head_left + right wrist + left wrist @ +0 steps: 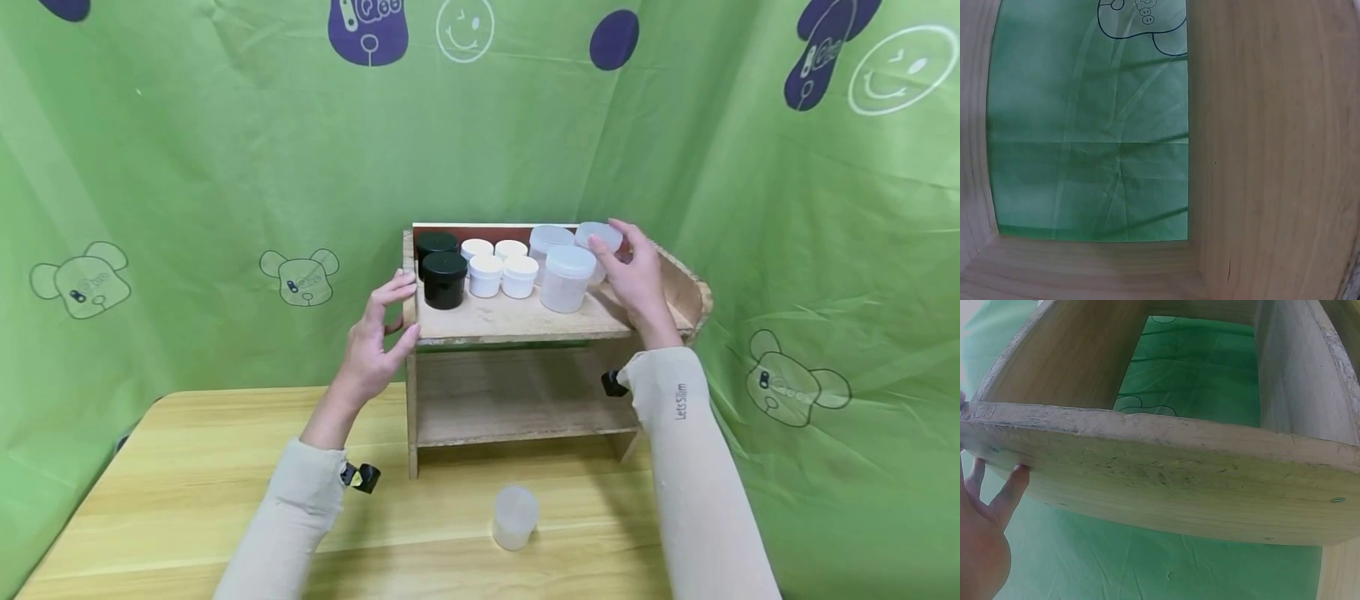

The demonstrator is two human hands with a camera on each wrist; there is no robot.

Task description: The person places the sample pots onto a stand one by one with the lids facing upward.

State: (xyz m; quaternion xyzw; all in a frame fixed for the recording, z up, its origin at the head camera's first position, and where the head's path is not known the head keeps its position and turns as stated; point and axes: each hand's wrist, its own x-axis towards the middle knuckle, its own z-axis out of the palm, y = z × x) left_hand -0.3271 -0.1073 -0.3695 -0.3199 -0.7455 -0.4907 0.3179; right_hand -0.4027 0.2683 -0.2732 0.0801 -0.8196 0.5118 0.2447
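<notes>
A wooden shelf (517, 385) stands on the table. On its top board, my right hand (637, 279) pinches a translucent lidded jar (600, 236) at the back right between thumb and fingers. Two similar translucent jars, one in front (567, 279), stand just left of it. My left hand (371, 346) rests its outstretched fingers against the shelf's left side; in the left wrist view the fingertips touch the side panel (1166, 481). Nearest that hand on the board are two black jars, one in front (444, 282). The right wrist view shows wooden boards and no hand.
Several small white jars, one in front (486, 277), stand mid-board. A translucent cup-like container (514, 518) stands on the table (225, 467) before the shelf. The shelf's raised right side (686, 287) borders the top board. Green cloth (225, 150) hangs behind and around.
</notes>
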